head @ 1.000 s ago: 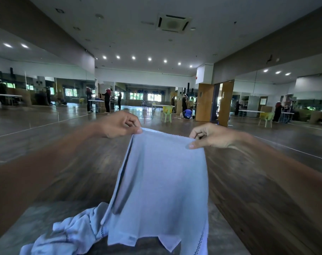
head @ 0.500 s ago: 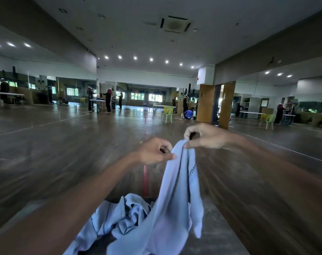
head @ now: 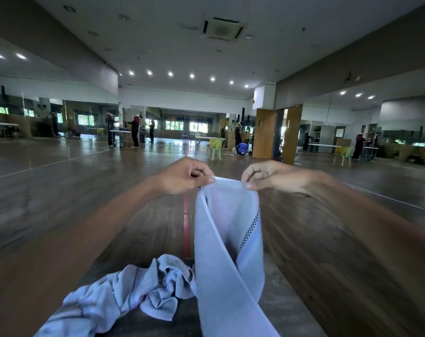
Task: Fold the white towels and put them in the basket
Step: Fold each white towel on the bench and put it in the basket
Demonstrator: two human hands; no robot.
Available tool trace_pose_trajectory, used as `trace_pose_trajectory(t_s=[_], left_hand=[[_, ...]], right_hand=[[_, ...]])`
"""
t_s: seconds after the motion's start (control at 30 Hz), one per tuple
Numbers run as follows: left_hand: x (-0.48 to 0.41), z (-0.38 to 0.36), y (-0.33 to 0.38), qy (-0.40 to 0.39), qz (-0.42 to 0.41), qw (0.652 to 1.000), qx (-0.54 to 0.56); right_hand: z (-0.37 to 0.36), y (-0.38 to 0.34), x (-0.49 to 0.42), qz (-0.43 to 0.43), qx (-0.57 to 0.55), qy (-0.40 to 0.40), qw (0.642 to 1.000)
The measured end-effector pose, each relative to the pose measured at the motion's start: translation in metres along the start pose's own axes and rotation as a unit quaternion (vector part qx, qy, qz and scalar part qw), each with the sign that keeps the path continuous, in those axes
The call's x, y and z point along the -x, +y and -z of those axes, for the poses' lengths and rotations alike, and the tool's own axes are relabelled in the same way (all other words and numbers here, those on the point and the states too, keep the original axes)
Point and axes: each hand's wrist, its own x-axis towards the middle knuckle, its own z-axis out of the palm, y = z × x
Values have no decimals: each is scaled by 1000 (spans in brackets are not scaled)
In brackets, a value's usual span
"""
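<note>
Towel [head: 227, 242] hangs in a narrow folded strip in front of the person, its top edge pinched at one corner by the left hand [head: 182, 177] and at the other by the right hand [head: 271, 177]. More crumpled towels [head: 124, 290] lie on the table [head: 283, 310] below; no basket shows. To fold cleanly, both pinches should stay level, edges matched, before the strip goes down flat.

Hanging towel [head: 227, 251]: pale bluish white, black checkered stripe. Crumpled towel [head: 114, 295]: same white, dark dashed stripes. Floor [head: 328, 239]: brown wood grain. Chair [head: 216, 145]: yellow-green.
</note>
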Motion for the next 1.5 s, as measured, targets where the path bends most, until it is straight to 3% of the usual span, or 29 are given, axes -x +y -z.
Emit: trace_pose_trajectory(t_s=[0.17,0.43,0.6,0.77,0.97,1.1,1.2,1.37,1.5], left_hand=[[6,30,4,-15,-3,997,-70],[28,71,1,4,15,995,-98],[22,12,12,-11,20,998,-55],[16,-38,8,66,-19,998,-3],[14,-30,7,49,-5,995,82],[11,-38,12,11,-3,997,76],[11,-42,16,49,-32,995,81],[13,-34,20,97,-19,994,52],[11,-32,23,100,-12,993,64]], right_hand=[[5,-2,7,-24,49,-13,998],[19,-10,18,0,72,71,995],[4,-31,4,48,73,141,986],[-15,-39,-4,71,129,116,982],[-13,-22,3,24,79,83,993],[-14,-27,3,48,32,91,994],[-15,-30,2,66,-4,109,992],[-18,-17,3,13,10,70,997],[-17,-23,2,59,-54,122,989]])
